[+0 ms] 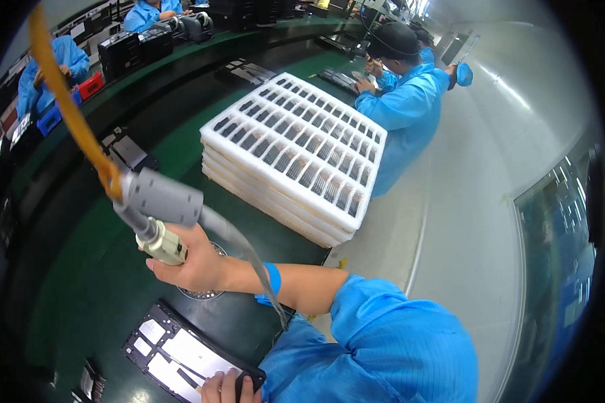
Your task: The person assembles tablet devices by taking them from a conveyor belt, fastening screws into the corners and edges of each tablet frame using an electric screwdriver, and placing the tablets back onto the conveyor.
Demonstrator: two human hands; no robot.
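My right hand (198, 258) is closed around the pale body of an electric screwdriver (160, 242), which hangs from an orange strap. Its bit is hidden by the hand. Below lies a dark-framed tablet shell (181, 349) with white panels and a black ribbon cable, on the green bench mat (81, 269). At the lower edge, the fingers of my left hand (230, 388) curl over the shell's near right corner; the rest of that hand is out of view. Partly covered by my right hand and wrist is a round perforated metal dish (202, 294).
A stack of white foam trays (282, 195), its slots filled with small dark parts, stands beyond my right arm. A grey cable (238, 238) runs from the screwdriver past my wrist. Another shell (128, 151) lies far left. A co-worker in blue (410, 101) sits behind the trays.
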